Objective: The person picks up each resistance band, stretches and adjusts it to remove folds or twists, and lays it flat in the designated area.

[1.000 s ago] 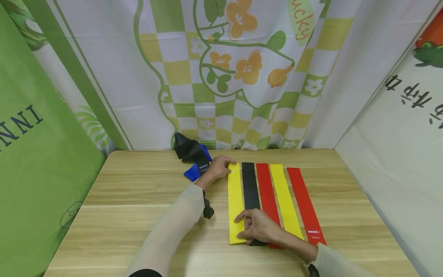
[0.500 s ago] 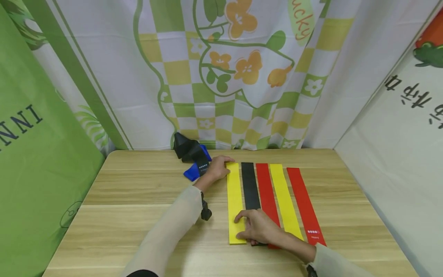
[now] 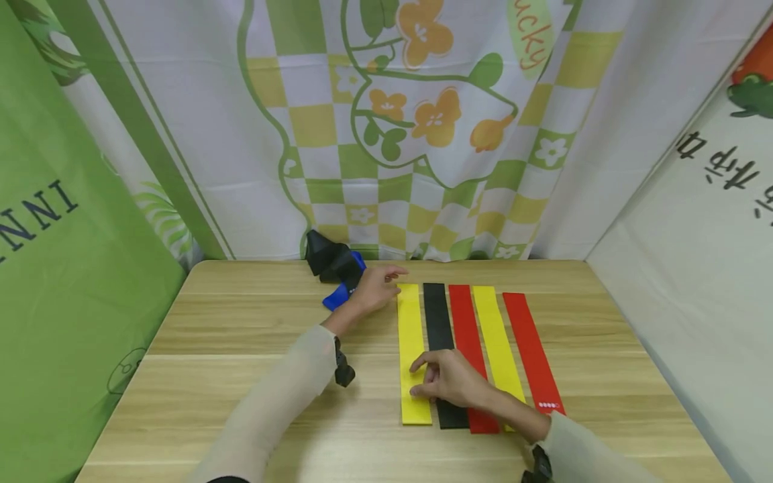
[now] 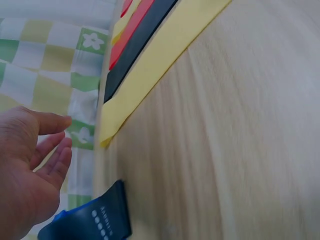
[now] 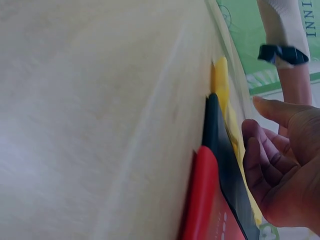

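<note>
Flat resistance bands lie side by side on the wooden table: a yellow band on the left, a black band, a red band, a second yellow band and a second red band. My left hand hovers by the far end of the left yellow band, thumb and fingers apart with nothing between them in the left wrist view. Over the near part of the left yellow and black bands is my right hand. Its fingers are loosely bent and hold nothing; it partly hides those bands.
A crumpled black band and a blue band lie together at the back left, beside my left hand. The wooden table ends at a patterned curtain behind. Green and white cloths hang at the sides.
My left hand has come off the far end of the left yellow band. The right hand has risen from its near end, uncovering more of the black and red bands' near ends.
</note>
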{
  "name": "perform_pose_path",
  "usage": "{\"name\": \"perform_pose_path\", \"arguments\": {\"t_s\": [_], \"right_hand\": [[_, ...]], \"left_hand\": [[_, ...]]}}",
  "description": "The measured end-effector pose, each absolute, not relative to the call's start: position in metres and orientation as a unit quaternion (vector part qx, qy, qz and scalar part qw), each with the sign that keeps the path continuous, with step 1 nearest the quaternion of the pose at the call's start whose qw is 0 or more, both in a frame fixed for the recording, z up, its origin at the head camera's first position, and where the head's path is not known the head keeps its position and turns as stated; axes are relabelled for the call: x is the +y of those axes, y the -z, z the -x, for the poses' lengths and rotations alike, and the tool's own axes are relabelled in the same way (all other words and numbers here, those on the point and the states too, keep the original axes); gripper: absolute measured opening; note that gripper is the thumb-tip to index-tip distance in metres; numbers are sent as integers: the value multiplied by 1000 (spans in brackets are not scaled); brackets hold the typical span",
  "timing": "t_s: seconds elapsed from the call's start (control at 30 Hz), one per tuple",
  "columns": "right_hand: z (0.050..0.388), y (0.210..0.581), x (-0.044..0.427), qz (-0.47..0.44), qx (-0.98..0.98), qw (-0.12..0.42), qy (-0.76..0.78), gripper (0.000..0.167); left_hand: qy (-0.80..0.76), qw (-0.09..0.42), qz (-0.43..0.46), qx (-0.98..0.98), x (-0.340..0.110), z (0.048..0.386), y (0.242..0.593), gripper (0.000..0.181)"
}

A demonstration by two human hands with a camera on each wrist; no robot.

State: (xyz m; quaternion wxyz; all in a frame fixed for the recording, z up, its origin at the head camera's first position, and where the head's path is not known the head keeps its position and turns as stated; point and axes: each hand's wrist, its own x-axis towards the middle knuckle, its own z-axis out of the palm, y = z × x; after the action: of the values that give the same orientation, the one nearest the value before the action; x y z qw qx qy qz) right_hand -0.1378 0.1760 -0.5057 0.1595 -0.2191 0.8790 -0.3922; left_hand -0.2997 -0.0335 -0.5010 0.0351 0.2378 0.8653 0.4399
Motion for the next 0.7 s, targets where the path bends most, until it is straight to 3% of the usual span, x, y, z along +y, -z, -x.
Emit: {"name": "perform_pose_path", "arguments": {"t_s": [0.7], "right_hand": [[201, 496, 152, 291, 862, 70, 409, 33]], "left_hand": [[-465, -90, -216, 854, -135, 309, 469, 32]]}}
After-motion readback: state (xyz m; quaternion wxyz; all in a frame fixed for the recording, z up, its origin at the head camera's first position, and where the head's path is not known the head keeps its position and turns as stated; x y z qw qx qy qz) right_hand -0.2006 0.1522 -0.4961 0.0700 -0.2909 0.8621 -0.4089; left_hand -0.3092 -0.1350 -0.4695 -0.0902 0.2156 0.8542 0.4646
